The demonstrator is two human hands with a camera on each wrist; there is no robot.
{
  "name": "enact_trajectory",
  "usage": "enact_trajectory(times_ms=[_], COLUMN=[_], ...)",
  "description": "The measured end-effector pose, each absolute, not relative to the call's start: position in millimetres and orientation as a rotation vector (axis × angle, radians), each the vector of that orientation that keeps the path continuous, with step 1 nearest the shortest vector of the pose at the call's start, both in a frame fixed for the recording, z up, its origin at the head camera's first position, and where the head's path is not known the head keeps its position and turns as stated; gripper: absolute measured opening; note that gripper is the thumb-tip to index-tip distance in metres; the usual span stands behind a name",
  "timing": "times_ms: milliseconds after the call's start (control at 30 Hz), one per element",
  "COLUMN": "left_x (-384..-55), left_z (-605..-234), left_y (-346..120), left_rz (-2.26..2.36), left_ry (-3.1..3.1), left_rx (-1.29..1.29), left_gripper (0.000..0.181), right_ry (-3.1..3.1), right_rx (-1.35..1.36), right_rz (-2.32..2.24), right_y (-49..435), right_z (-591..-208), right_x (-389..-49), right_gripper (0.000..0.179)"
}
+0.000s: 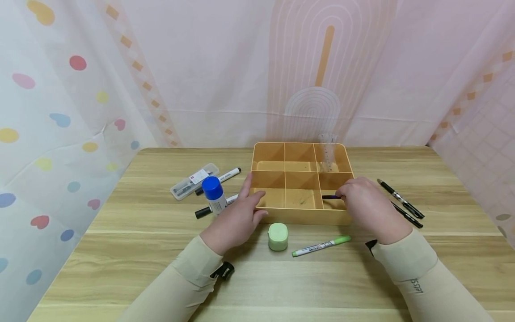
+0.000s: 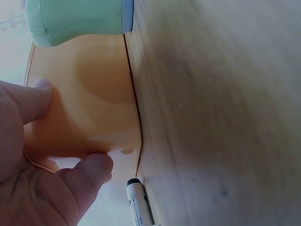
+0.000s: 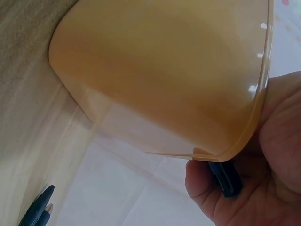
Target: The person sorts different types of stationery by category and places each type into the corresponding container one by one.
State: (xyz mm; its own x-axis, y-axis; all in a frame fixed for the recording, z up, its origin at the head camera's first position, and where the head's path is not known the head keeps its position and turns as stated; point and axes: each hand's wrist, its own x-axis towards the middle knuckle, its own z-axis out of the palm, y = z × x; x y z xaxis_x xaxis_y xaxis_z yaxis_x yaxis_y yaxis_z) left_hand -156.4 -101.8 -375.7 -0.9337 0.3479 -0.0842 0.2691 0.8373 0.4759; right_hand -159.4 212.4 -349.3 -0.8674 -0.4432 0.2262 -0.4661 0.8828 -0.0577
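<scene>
An orange desk organizer (image 1: 302, 215) with several compartments stands on the table. At its front left corner, my left hand (image 1: 237, 219) holds on, with the thumb against the front wall and fingers at the side and rim. My right hand (image 1: 368, 205) reaches over the front right compartment and pinches one end of a dark pen (image 1: 331, 197). That pen lies partly within the compartment, and its dark blue end (image 3: 226, 179) shows between the fingers in the right wrist view. A clear ruler (image 1: 328, 154) leans upright in the back right compartment.
A light-green rounded object (image 1: 278, 237) and a green highlighter (image 1: 322, 246) lie in front. On the left are a blue-capped glue stick (image 1: 214, 194), a black-capped marker (image 1: 204, 212), another marker (image 1: 230, 174) and a clear case (image 1: 195, 181). Two black pens (image 1: 400, 198) lie right.
</scene>
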Motion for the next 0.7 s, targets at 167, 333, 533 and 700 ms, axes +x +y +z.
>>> enact_trajectory(times_ms=[167,333,533,700], left_x=[-156.4,-156.9,-156.9,-156.1], left_z=[-376.4,-376.9,-377.2,-376.7], left_y=[-102.0,-101.8,-101.9,-101.6], left_rz=[0.703,0.700,0.700,0.701], left_ry=[2.850,2.851,2.856,2.862], left_rx=[0.484,0.486,0.488,0.490], left_gripper=[0.059,0.058,0.058,0.058], right_ry=[-2.828,-2.834,-2.832,-2.818], right_rx=[0.704,0.701,0.704,0.721], right_rz=[0.185,0.196,0.192,0.194], right_y=[213.9,214.6,214.8,215.4], right_z=[-349.3,-348.1,-347.0,-346.5], right_x=[-159.2,-158.5,-157.9,-157.4], right_gripper=[0.022,0.018,0.016,0.015])
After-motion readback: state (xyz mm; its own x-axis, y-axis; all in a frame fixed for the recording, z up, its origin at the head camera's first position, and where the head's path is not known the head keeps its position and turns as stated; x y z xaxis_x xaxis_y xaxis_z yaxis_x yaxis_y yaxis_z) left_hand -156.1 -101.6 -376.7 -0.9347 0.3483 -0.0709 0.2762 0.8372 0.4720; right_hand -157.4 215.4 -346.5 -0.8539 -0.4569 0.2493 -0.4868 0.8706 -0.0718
